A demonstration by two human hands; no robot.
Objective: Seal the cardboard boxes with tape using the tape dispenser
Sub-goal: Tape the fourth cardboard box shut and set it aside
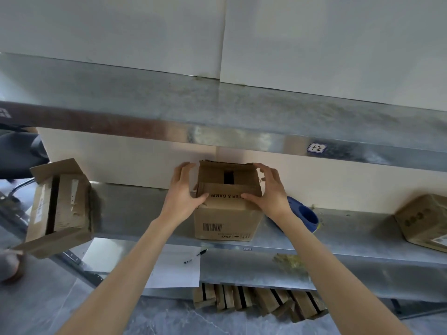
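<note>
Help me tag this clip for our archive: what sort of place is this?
Probably a stockroom or packing area: galvanised metal shelving with a handwritten white bay label, worn brown cardboard boxes on the shelf, and a blue plastic tape dispenser beside the middle one.

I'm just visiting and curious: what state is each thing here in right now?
Middle box: flaps folded down, gap showing, untaped.
Left box: flaps ajar.
Right box: looks closed.
Tape dispenser: lying on shelf, untouched.
Left hand: pressing middle box's flaps.
Right hand: pressing the same flaps.
Pen: lying on paper.
</note>
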